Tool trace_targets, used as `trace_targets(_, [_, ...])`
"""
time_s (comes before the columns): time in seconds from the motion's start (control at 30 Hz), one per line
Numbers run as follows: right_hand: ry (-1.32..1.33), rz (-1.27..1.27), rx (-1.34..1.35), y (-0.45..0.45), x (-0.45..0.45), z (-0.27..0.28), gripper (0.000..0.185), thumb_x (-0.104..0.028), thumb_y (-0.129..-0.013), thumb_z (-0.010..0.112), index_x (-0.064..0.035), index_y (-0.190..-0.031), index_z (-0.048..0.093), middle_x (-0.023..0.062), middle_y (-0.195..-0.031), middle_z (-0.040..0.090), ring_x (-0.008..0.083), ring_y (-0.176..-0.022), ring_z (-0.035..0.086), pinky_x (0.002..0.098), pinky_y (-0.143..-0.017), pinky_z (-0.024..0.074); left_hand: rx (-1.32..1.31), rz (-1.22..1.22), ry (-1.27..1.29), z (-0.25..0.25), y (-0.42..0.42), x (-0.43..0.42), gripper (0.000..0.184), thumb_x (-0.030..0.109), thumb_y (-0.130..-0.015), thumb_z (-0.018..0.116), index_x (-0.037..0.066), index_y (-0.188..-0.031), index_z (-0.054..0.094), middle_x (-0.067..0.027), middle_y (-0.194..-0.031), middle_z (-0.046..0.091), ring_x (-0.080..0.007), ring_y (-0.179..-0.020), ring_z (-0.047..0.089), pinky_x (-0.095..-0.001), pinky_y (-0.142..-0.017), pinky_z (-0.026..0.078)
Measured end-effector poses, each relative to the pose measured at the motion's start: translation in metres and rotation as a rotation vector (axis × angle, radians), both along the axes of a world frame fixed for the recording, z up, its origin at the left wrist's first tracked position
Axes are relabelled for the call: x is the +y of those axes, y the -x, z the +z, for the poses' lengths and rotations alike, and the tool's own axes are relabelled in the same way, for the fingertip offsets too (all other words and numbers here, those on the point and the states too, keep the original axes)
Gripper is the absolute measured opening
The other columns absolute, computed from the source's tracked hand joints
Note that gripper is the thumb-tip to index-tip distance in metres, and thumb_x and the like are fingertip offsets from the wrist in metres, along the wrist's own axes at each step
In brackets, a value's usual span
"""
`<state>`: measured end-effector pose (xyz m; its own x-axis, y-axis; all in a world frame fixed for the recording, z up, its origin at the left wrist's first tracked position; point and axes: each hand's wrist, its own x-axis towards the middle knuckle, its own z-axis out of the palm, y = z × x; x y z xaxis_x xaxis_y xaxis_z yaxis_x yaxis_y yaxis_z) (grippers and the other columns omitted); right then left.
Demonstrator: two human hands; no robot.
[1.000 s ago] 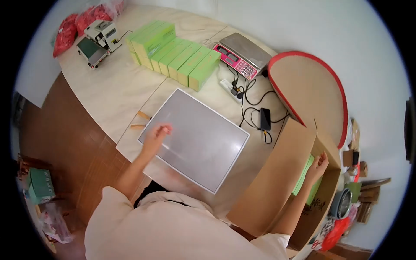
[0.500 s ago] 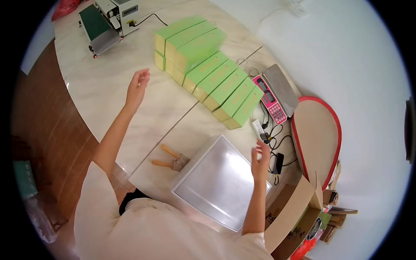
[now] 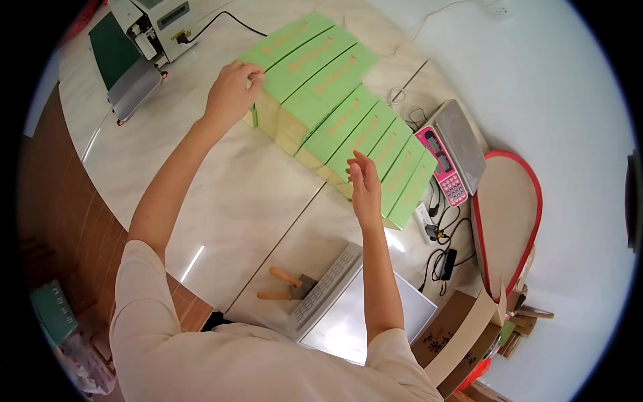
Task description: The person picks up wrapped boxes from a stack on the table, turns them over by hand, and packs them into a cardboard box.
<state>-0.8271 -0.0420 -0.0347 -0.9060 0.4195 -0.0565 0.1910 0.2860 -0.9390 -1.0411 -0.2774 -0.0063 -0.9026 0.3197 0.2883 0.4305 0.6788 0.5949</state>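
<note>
Several green boxes (image 3: 355, 127) with orange lettering and pale yellow sides stand in a row on the table, stacked higher at the far left end. My left hand (image 3: 234, 90) is at the left end of the taller stack, its fingers bent beside the corner of a green box (image 3: 288, 40). Whether it touches the box I cannot tell. My right hand (image 3: 365, 184) hovers over the near part of the lower row, fingers loosely curled and apart from the thumb, with nothing in it.
Close to my body is a metal-topped box (image 3: 362, 308), beside two wooden-handled scrapers (image 3: 288, 285). A pink scale (image 3: 445, 161), cables (image 3: 442, 234) and an open carton (image 3: 462, 342) line the right. At far left stands a machine with a green belt (image 3: 120, 50).
Both hands have moved forward to the green boxes: the left to the taller stack's end, the right from beside the metal-topped box to above the lower row. The view has shifted.
</note>
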Motion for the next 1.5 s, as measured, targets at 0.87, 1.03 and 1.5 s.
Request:
trace_targets(0.87, [0.865, -0.034, 0.111, 0.039, 0.051, 0.000, 0.072, -0.058, -0.093, 0.040, -0.0107, -0.147, 0.026, 0.0092, -0.146, 0.035, 0.0228, -0.131, 0.036, 0.0346, -0.105, 0.0334, -0.949, -0.372, -0.710, -0.021, -0.088, 0.112, 0.085, 0.047, -0.092, 0.050, 0.006, -0.149, 0.003, -0.0114, -0.155, 0.015, -0.0240, -0.140, 0.019, -0.0377, -0.113, 0.020])
trace_targets(1.03, [0.915, -0.115, 0.110, -0.086, 0.062, 0.038, 0.067, -0.043, -0.091, 0.051, -0.0100, -0.146, 0.029, 0.0098, -0.142, 0.040, 0.0228, -0.127, 0.042, 0.0342, -0.103, 0.0364, -0.604, -0.488, -0.656, 0.012, -0.225, 0.112, 0.105, 0.044, -0.084, 0.063, -0.004, -0.145, -0.008, -0.0262, -0.152, -0.002, -0.0376, -0.142, 0.000, -0.0436, -0.115, 0.008])
trace_targets(1.5, [0.802, 0.121, -0.336, -0.398, 0.091, 0.096, 0.099, -0.037, -0.066, 0.068, -0.0044, -0.148, 0.023, 0.0144, -0.150, 0.029, 0.0272, -0.137, 0.030, 0.0359, -0.112, 0.0235, -0.865, -0.716, -0.554, 0.026, -0.608, 0.088, 0.118, 0.034, -0.086, 0.062, -0.005, -0.127, -0.042, -0.0332, -0.140, -0.032, -0.0488, -0.135, -0.020, -0.0565, -0.110, 0.000])
